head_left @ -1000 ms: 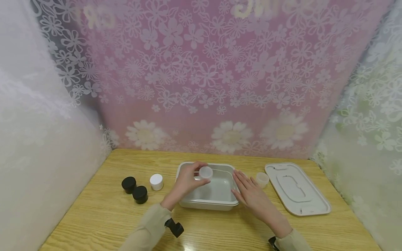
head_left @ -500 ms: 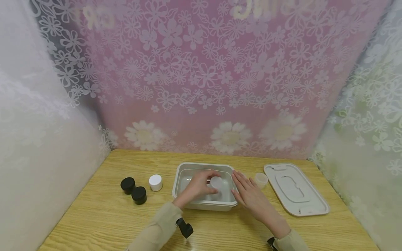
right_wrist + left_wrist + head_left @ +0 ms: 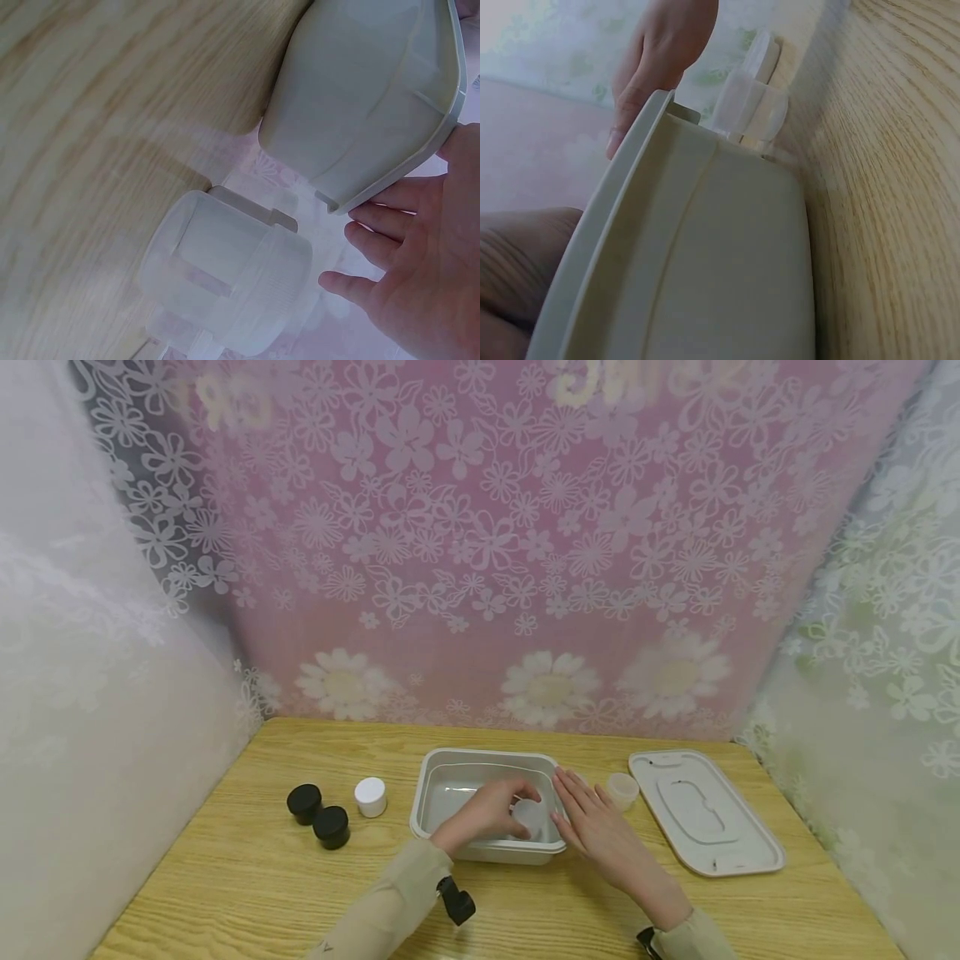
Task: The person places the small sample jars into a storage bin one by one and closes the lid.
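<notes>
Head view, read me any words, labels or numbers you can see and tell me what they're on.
Pale letters at the top of the pink floral backdrop, left and right: mirrored, blurred, unreadable.
White box, lid, black jars, white jar: no text visible.

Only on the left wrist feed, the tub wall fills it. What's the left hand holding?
Observer: In the head view, the left hand holds a small translucent jar inside the tub, near its right wall.
Operator: What's outside, on the left?
Observer: Two black jars and a white-capped jar stand on the table, apart from the tub.
Operator: Tub's lid?
Observer: The lid lies flat on the table to the tub's right, not touching it.
</notes>
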`<state>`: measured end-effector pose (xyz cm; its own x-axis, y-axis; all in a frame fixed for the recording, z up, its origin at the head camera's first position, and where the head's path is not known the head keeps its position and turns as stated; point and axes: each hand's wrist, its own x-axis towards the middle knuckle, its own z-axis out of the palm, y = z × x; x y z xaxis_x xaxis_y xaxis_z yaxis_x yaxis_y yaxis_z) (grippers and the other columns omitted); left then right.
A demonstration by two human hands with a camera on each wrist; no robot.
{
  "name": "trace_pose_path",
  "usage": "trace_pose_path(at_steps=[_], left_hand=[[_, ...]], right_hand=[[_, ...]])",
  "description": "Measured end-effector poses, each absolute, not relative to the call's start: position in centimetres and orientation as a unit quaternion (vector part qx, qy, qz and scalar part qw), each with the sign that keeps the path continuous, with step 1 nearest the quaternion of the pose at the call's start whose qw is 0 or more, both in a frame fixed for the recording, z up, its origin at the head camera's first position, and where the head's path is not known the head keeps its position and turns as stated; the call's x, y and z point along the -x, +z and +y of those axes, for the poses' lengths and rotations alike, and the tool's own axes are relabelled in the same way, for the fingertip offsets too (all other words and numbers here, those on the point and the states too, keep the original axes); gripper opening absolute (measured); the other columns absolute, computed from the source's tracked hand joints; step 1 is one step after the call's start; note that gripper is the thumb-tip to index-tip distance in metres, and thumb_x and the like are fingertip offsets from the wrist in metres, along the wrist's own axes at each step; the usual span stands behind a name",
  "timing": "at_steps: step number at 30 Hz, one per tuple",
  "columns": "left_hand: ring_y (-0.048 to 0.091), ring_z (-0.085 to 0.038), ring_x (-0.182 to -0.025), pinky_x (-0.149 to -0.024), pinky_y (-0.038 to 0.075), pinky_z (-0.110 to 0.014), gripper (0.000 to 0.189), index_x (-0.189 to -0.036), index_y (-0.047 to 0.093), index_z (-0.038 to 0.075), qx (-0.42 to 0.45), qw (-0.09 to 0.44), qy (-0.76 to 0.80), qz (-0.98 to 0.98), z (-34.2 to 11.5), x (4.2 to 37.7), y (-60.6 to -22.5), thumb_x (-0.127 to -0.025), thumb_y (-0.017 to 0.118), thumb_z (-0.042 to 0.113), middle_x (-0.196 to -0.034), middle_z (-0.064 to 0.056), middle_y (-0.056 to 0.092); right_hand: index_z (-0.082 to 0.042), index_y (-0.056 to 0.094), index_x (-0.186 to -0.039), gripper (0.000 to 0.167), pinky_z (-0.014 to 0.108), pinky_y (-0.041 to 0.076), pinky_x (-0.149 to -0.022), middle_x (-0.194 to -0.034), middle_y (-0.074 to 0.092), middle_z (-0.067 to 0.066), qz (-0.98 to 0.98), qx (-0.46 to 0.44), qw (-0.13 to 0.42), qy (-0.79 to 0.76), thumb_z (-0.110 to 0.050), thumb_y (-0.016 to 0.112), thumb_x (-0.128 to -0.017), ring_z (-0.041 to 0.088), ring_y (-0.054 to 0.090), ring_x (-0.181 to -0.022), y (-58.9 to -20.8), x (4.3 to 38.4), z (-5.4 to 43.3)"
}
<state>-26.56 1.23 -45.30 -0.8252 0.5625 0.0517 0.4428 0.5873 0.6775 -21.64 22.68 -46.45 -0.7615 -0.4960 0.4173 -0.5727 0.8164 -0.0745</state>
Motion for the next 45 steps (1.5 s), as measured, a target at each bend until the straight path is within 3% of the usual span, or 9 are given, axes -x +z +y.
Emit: trace_pose_path(at_steps=[9,19,24,27,32,38,45], left_hand=[[0.066,-0.015,-0.107,-0.089,0.054,-0.024,0.04,-0.116,0.071,0.014,-0.309,0.101,0.32,0.89,1.5,26.7,-45.6,-0.08,0.088,0.015,-0.116,-0.001,0.072],[0.065,-0.008,-0.109,-0.094,0.053,-0.026,0.025,-0.121,0.074,0.02,-0.339,0.164,0.369,0.85,1.2,26.6,-45.3,-0.098,0.07,0.029,-0.114,0.011,0.072],[0.065,-0.003,-0.102,-0.09,0.053,-0.023,0.023,-0.121,0.074,0.018,-0.344,0.174,0.372,0.844,1.1,26.6,-45.2,-0.102,0.064,0.026,-0.113,0.009,0.072],[0.065,-0.002,-0.097,-0.086,0.053,-0.022,0.024,-0.122,0.074,0.016,-0.343,0.17,0.369,0.847,1.2,26.8,-45.4,-0.104,0.061,0.025,-0.113,0.006,0.073],[0.066,-0.005,-0.101,-0.087,0.053,-0.024,0.024,-0.121,0.074,0.017,-0.319,0.134,0.373,0.861,1.2,27.2,-45.6,-0.104,0.06,0.027,-0.115,0.004,0.073],[0.072,-0.018,-0.095,-0.078,0.058,-0.024,0.021,-0.115,0.074,0.009,-0.284,0.097,0.467,0.832,0.9,27.4,-45.5,-0.105,0.058,0.019,-0.107,-0.005,0.075],[0.071,-0.021,-0.099,-0.087,0.06,-0.042,0.028,-0.119,0.071,0.005,-0.254,0.077,0.566,0.78,0.1,27.0,-45.2,-0.107,0.053,0.024,-0.11,-0.007,0.073]], right_hand=[[0.003,0.044,-0.151,0.057,0.064,0.038,-0.11,-0.157,0.043,0.016,-0.939,-0.279,0.177,0.098,-0.026,0.058,-0.104,0.036,0.041,-0.144,-46.2,21.5,22.6],[0.004,0.043,-0.151,0.058,0.064,0.037,-0.11,-0.157,0.043,0.018,-0.937,-0.283,0.183,0.092,-0.024,0.059,-0.103,0.037,0.041,-0.144,-46.2,21.3,22.6],[0.005,0.044,-0.15,0.058,0.065,0.037,-0.11,-0.156,0.043,0.018,-0.937,-0.281,0.182,0.095,-0.025,0.059,-0.103,0.037,0.042,-0.143,-46.1,21.2,22.6],[0.004,0.044,-0.15,0.057,0.064,0.038,-0.11,-0.156,0.044,0.018,-0.939,-0.28,0.178,0.094,-0.025,0.059,-0.104,0.037,0.042,-0.143,-46.0,21.3,22.6],[0.004,0.044,-0.151,0.058,0.064,0.038,-0.11,-0.156,0.043,0.017,-0.941,-0.275,0.173,0.093,-0.025,0.059,-0.103,0.036,0.041,-0.144,-46.0,21.4,22.5],[0.003,0.044,-0.151,0.058,0.063,0.036,-0.111,-0.157,0.043,0.017,-0.943,-0.271,0.171,0.095,-0.024,0.06,-0.103,0.036,0.041,-0.144,-46.1,21.4,22.4],[0.004,0.045,-0.15,0.058,0.064,0.037,-0.111,-0.156,0.044,0.017,-0.941,-0.271,0.177,0.095,-0.024,0.061,-0.102,0.036,0.042,-0.143,-46.2,21.5,22.4]])
